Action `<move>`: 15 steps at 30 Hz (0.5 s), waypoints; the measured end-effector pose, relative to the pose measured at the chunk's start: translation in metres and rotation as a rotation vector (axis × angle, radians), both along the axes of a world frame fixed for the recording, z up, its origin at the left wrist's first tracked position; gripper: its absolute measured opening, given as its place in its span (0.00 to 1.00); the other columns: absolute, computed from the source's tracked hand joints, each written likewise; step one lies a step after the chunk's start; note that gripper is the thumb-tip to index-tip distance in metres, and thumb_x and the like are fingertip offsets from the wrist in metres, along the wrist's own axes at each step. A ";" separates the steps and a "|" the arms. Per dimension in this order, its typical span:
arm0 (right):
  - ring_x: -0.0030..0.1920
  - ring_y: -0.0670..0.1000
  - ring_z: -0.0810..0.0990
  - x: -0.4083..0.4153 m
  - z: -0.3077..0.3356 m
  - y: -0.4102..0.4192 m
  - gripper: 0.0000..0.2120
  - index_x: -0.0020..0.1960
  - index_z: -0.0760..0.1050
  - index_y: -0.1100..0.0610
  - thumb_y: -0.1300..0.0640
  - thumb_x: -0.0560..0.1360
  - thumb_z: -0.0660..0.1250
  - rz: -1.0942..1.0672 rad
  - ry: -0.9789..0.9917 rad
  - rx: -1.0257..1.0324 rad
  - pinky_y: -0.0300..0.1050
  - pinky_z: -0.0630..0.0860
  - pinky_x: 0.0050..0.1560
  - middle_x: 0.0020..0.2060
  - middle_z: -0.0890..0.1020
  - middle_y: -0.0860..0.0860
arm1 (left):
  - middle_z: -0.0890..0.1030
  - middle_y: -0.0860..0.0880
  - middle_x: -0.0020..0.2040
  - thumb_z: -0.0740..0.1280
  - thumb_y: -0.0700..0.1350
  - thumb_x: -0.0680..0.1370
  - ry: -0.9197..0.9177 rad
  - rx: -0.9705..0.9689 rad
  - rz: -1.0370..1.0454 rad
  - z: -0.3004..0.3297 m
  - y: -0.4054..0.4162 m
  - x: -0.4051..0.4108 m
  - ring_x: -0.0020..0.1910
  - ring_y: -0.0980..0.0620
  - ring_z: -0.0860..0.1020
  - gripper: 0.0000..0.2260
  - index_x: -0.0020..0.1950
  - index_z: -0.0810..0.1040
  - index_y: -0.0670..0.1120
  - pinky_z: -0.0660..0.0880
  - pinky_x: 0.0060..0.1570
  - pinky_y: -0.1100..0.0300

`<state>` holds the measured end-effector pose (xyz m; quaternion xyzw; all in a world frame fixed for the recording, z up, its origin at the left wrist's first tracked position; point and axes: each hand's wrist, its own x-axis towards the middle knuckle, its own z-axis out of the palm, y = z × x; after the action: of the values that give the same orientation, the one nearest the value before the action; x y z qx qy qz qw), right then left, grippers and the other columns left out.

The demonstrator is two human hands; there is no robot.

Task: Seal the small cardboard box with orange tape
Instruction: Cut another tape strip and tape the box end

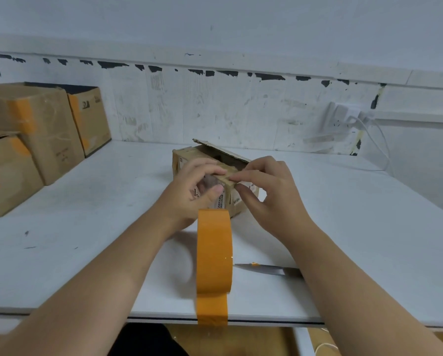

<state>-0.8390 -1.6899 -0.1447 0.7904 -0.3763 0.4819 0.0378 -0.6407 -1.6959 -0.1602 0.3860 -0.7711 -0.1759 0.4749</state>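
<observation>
box sitting on worktop under both hands, long axis left–right | left hand and right hand pinching near flap, far flap standing open | tape lying just behind wrists — left hand nearer
</observation>
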 end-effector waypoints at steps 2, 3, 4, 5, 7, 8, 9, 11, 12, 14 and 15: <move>0.47 0.50 0.70 0.002 0.000 0.001 0.11 0.53 0.83 0.47 0.59 0.72 0.72 -0.021 0.009 -0.049 0.44 0.70 0.49 0.45 0.74 0.50 | 0.68 0.61 0.66 0.63 0.52 0.77 0.001 0.034 -0.019 -0.001 -0.002 0.000 0.65 0.62 0.68 0.12 0.61 0.74 0.60 0.67 0.57 0.64; 0.48 0.50 0.69 0.002 0.000 0.002 0.11 0.52 0.83 0.47 0.58 0.72 0.72 -0.032 0.012 -0.062 0.44 0.70 0.50 0.46 0.72 0.50 | 0.67 0.60 0.67 0.63 0.52 0.77 0.004 0.049 -0.028 -0.001 -0.002 0.000 0.67 0.62 0.66 0.12 0.61 0.73 0.60 0.66 0.59 0.63; 0.50 0.50 0.68 0.003 0.000 0.003 0.12 0.53 0.82 0.45 0.57 0.72 0.72 -0.041 0.013 -0.057 0.45 0.70 0.52 0.48 0.70 0.49 | 0.66 0.59 0.69 0.62 0.52 0.77 0.008 0.061 -0.037 -0.002 -0.003 0.000 0.69 0.62 0.64 0.12 0.60 0.73 0.61 0.65 0.60 0.63; 0.53 0.51 0.67 0.003 0.000 0.004 0.13 0.54 0.81 0.43 0.57 0.72 0.72 -0.047 0.012 -0.027 0.46 0.69 0.55 0.51 0.68 0.49 | 0.66 0.58 0.70 0.62 0.52 0.78 0.012 0.068 -0.046 -0.002 -0.004 0.000 0.70 0.63 0.63 0.12 0.60 0.73 0.61 0.65 0.62 0.63; 0.62 0.51 0.65 0.002 0.000 0.005 0.17 0.59 0.78 0.41 0.56 0.73 0.69 -0.028 0.017 0.097 0.48 0.67 0.62 0.59 0.66 0.51 | 0.65 0.59 0.71 0.61 0.52 0.78 0.013 0.071 -0.062 -0.003 -0.006 0.002 0.71 0.63 0.62 0.11 0.60 0.73 0.60 0.65 0.64 0.60; 0.66 0.51 0.63 0.001 0.000 0.005 0.18 0.61 0.76 0.41 0.55 0.74 0.68 0.002 0.018 0.170 0.49 0.66 0.66 0.63 0.65 0.53 | 0.65 0.60 0.71 0.61 0.52 0.78 0.011 0.070 -0.066 -0.004 -0.008 0.002 0.71 0.62 0.63 0.11 0.60 0.73 0.60 0.65 0.64 0.59; 0.69 0.50 0.62 0.001 0.000 0.005 0.18 0.63 0.74 0.42 0.55 0.75 0.67 0.037 0.018 0.235 0.49 0.65 0.68 0.66 0.64 0.53 | 0.65 0.60 0.70 0.61 0.51 0.78 0.012 0.068 -0.067 -0.004 -0.009 0.001 0.70 0.61 0.63 0.10 0.59 0.73 0.60 0.66 0.64 0.58; 0.70 0.49 0.62 0.000 0.000 0.004 0.18 0.65 0.73 0.42 0.55 0.76 0.65 0.073 0.015 0.299 0.49 0.64 0.69 0.66 0.66 0.52 | 0.65 0.61 0.69 0.61 0.50 0.78 0.039 0.053 -0.065 -0.003 -0.010 -0.003 0.68 0.63 0.65 0.10 0.58 0.72 0.61 0.67 0.61 0.63; 0.69 0.49 0.63 -0.001 -0.001 0.003 0.18 0.65 0.73 0.42 0.55 0.76 0.65 0.072 0.013 0.300 0.47 0.64 0.68 0.65 0.67 0.52 | 0.66 0.61 0.68 0.62 0.49 0.78 0.050 0.026 -0.052 -0.002 -0.010 -0.006 0.66 0.65 0.66 0.10 0.57 0.72 0.61 0.67 0.59 0.67; 0.67 0.49 0.65 0.000 -0.001 0.003 0.16 0.62 0.75 0.42 0.54 0.76 0.66 0.042 0.000 0.276 0.41 0.62 0.65 0.63 0.68 0.51 | 0.67 0.60 0.65 0.64 0.46 0.78 0.051 -0.047 -0.004 0.000 -0.008 -0.008 0.58 0.66 0.70 0.11 0.56 0.73 0.61 0.68 0.52 0.71; 0.65 0.49 0.66 0.000 -0.002 0.002 0.15 0.61 0.76 0.42 0.53 0.75 0.67 0.019 -0.008 0.253 0.35 0.61 0.63 0.62 0.69 0.50 | 0.69 0.59 0.63 0.64 0.45 0.78 0.048 -0.066 0.019 0.001 -0.007 -0.007 0.55 0.64 0.72 0.11 0.55 0.74 0.61 0.68 0.49 0.72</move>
<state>-0.8390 -1.6878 -0.1464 0.7903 -0.4269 0.4342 -0.0684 -0.6474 -1.7028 -0.1590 0.3730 -0.7612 -0.1550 0.5073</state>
